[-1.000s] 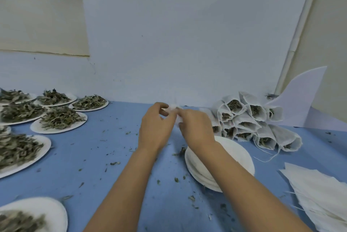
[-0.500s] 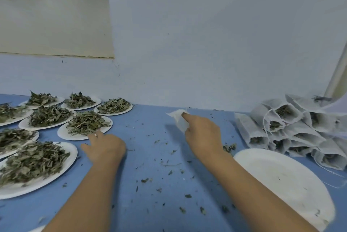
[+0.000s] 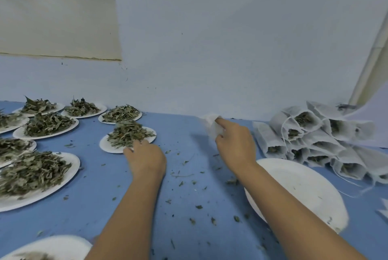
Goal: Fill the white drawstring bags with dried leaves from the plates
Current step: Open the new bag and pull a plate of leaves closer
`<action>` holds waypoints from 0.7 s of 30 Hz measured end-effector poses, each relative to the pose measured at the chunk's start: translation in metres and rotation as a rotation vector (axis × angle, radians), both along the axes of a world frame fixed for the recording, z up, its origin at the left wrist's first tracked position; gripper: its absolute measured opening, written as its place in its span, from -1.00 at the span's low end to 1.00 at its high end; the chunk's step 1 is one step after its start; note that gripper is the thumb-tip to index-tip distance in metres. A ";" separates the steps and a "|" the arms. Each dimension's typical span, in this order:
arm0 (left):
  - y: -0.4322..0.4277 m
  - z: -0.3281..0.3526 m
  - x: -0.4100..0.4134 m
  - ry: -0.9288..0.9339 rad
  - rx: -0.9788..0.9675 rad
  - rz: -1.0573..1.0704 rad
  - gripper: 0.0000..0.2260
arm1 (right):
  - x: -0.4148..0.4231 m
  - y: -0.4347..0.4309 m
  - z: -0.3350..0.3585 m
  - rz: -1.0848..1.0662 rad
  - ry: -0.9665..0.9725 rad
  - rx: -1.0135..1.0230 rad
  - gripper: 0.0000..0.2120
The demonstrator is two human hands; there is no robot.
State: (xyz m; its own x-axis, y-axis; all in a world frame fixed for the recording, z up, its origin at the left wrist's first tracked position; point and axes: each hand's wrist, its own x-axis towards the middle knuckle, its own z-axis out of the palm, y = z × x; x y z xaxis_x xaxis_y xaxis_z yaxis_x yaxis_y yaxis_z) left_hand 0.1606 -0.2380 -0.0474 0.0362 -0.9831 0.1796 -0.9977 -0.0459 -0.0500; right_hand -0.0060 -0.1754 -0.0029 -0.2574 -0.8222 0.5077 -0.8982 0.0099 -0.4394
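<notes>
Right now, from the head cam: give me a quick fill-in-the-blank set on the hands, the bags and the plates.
1. The left hand is at the rim of a round white paper plate heaped with dried green ____.
2. The right hand pinches a small white fabric drawstring bag above the ____ tabletop.
3. The filled white bags are piled by the wall on the person's ____ side.

Missing: leaves; blue; right.

I see the left grip at the near edge of a plate of dried leaves, its fingertips hidden from me. The right grip pinches a white bag above the blue surface, near a bare plate and a stack of filled bags.
</notes>
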 end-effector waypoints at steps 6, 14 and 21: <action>0.055 0.003 -0.073 -0.064 -0.113 -0.231 -0.77 | -0.033 0.045 0.007 -0.003 -0.165 -0.055 -0.45; 0.104 0.006 -0.109 0.238 -0.441 -0.464 -0.70 | -0.055 0.071 0.003 -0.003 -0.239 -0.064 -0.47; 0.066 0.015 -0.053 0.994 -0.250 0.236 -0.69 | -0.057 0.063 0.003 0.076 -0.808 -0.093 -0.57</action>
